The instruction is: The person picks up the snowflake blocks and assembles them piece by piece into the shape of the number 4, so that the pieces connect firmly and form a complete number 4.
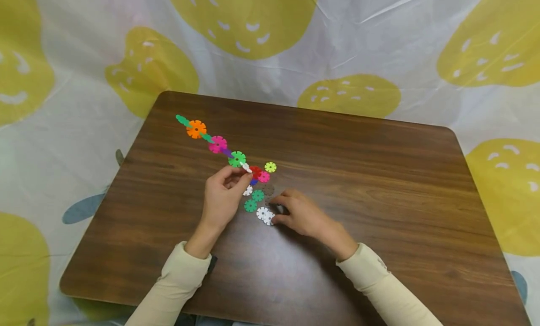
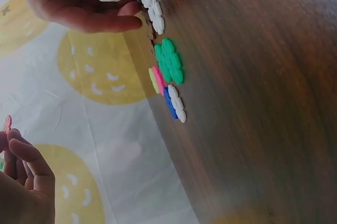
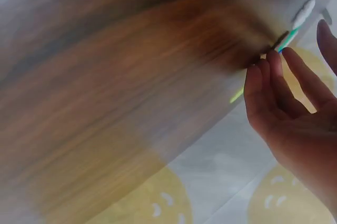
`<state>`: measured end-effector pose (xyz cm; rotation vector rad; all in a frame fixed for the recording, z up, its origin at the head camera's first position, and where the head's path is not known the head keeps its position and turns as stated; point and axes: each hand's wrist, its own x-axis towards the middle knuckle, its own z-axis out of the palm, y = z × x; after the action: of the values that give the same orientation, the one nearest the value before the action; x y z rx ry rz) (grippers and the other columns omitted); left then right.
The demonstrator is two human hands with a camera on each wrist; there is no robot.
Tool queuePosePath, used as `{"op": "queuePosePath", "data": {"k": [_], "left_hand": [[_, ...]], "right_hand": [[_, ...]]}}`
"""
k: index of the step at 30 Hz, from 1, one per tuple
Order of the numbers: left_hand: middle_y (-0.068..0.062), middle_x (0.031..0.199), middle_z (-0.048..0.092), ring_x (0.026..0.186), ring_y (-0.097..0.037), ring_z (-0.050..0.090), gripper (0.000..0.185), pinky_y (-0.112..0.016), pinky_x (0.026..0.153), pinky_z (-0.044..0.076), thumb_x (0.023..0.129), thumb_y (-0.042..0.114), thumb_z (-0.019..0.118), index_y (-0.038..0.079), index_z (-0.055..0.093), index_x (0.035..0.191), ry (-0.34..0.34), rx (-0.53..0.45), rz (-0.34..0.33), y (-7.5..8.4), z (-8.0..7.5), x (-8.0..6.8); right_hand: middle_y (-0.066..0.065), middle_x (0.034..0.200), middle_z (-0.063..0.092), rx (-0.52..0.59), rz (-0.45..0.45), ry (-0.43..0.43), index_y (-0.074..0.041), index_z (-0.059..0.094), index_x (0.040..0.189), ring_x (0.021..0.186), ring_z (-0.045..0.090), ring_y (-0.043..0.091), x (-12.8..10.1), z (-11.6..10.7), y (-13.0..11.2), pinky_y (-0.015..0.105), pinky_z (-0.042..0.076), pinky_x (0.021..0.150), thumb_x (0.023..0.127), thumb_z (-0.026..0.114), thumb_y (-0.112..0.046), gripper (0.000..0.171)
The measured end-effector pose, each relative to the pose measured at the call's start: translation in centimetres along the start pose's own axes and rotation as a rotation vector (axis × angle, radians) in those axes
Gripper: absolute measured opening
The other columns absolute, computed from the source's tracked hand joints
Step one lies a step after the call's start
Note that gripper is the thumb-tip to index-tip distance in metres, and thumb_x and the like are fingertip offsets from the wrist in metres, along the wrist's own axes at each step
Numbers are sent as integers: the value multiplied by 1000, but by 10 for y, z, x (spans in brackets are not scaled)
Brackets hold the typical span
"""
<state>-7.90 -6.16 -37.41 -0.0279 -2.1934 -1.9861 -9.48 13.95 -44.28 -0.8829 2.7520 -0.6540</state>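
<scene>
My left hand (image 1: 221, 197) pinches the near end of a chain of slotted, flower-shaped plastic discs, by a red disc (image 1: 255, 171). From there the chain slants away to the far left through a white disc, a bright green disc (image 1: 237, 159), purple, pink, green and an orange disc (image 1: 196, 129). My right hand (image 1: 305, 213) hovers at the loose discs with thumb and fingers apart. Its fingertips are beside two overlapping white discs (image 1: 262, 213) and a brown disc (image 1: 267, 189). Whether they touch any disc is unclear. In the left wrist view, the white discs (image 2: 149, 3) lie beside that hand.
Other loose discs lie on the brown wooden table (image 1: 379, 176): two green discs (image 1: 251, 205), a white disc (image 1: 248, 190), a pink disc (image 1: 264, 177), a yellow disc (image 1: 270, 166) and a partly hidden blue one. A patterned cloth (image 1: 261, 73) hangs behind the table's far edge.
</scene>
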Motion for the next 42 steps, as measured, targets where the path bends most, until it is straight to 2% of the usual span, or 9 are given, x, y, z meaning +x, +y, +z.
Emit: {"op": "queuePosePath", "data": {"k": [5, 11, 18, 27, 35, 38, 42], "left_hand": [[-18, 79, 66, 65, -25, 60, 13, -16, 54, 47, 82, 10, 67, -1, 66, 88, -12, 13, 3, -1, -1, 0], [-19, 81, 66, 62, -12, 58, 12, -17, 54, 47, 82, 9, 66, -1, 65, 89, -22, 8, 13, -1, -1, -1], [-19, 81, 67, 67, -25, 60, 12, -17, 56, 48, 82, 7, 65, -2, 66, 89, -18, -7, 20, 3, -2, -1], [-20, 80, 66, 62, -9, 57, 11, -16, 56, 47, 82, 5, 65, -4, 65, 89, -13, 6, 31, 3, -2, -2], [-19, 79, 66, 62, -10, 58, 11, -17, 56, 48, 82, 5, 65, -4, 65, 88, -7, 25, 51, 2, 0, -4], [-19, 80, 66, 62, -10, 58, 11, -17, 56, 48, 82, 5, 65, -4, 65, 88, -11, 18, 44, 2, 0, -4], [-20, 82, 66, 65, -12, 59, 11, -17, 58, 49, 82, 4, 65, -4, 65, 89, -20, 12, 33, 2, 0, -4]], "right_hand": [[3, 92, 58, -65, -49, 44, -17, 64, 107, 87, 50, 16, 1, 10, -6, 33, 45, 77, 73, 75, -34, 40], [1, 93, 58, -89, -38, 49, -17, 65, 100, 90, 49, 15, 0, 14, -11, 32, 45, 79, 74, 75, -26, 30], [0, 92, 57, -66, -19, 57, -14, 62, 93, 91, 50, 16, -2, 12, -10, 33, 45, 82, 73, 76, -24, 26], [-3, 86, 54, 33, 26, 22, -15, 55, 81, 91, 48, 15, -2, 8, -7, 32, 44, 82, 77, 72, -21, 18], [-5, 85, 56, 131, 40, -11, -17, 56, 81, 86, 53, 16, -5, -2, -4, 30, 44, 78, 81, 68, -22, 13], [-7, 80, 56, 174, 80, 3, -20, 56, 81, 78, 54, 13, -6, -6, -5, 27, 44, 72, 82, 67, -24, 11], [-8, 75, 61, 248, 103, 69, -22, 58, 80, 69, 56, 8, -7, -14, -7, 22, 46, 63, 83, 66, -26, 10]]}}
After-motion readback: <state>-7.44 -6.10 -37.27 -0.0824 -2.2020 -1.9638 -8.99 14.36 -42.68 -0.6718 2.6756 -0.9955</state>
